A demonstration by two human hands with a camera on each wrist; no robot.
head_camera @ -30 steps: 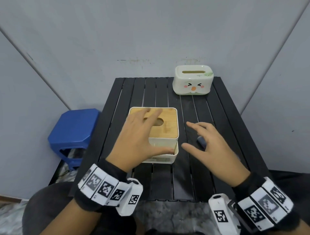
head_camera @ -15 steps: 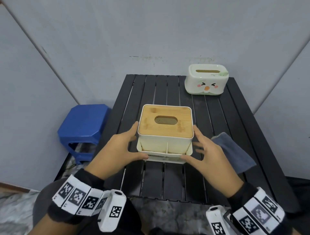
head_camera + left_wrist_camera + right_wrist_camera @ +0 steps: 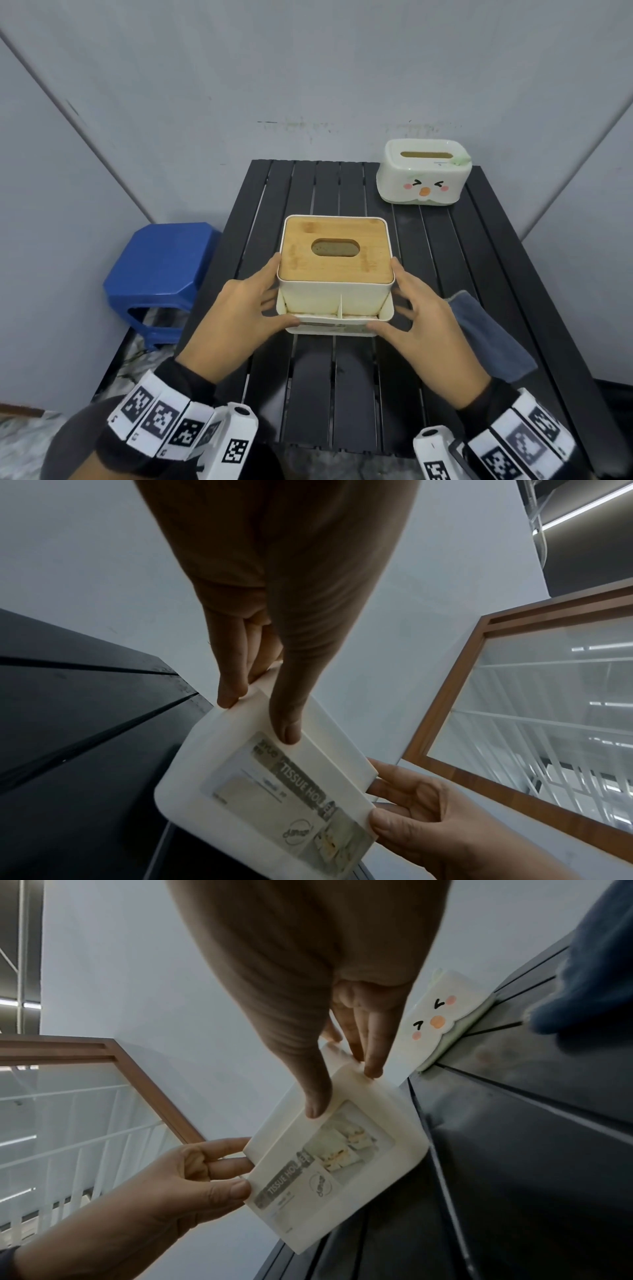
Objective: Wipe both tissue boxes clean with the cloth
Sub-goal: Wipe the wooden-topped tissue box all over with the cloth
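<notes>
From the head camera, the wooden-lidded tissue box [image 3: 335, 274] is lifted clear of the black slatted table [image 3: 342, 394] near the table's middle, tipped so its near side and the little front compartment face the person. The left hand [image 3: 239, 315] grips the box's left side, thumb on the near bottom edge and fingers along the wall. The right hand [image 3: 428, 322] mirrors it on the right side. Holding it from both sides like this looks like a way to turn it over and check its faces before wiping. The blue-grey cloth [image 3: 489, 339] lies flat on the table just right of the box, touched by neither hand, so wiping has not yet begun by the look of it. The second tissue box, white with a cartoon face [image 3: 424, 176], stands at the table's far right corner, well apart from the held box. A blue stool [image 3: 161, 274] sits on the floor left of the table.

From the left wrist, the held box's underside shows its printed label. The left thumb presses that base and the other left fingers [image 3: 232, 685] curl round the edge, so this hand is clasped on the box. The right hand pinches the opposite edge.

From the right wrist, the same label faces the camera. The right thumb lies on the base and the fingers [image 3: 375, 1053] hook the far edge, a firm clasp. The face box stands on the table beyond the held box, and a blurred corner of cloth hangs in the upper right.
</notes>
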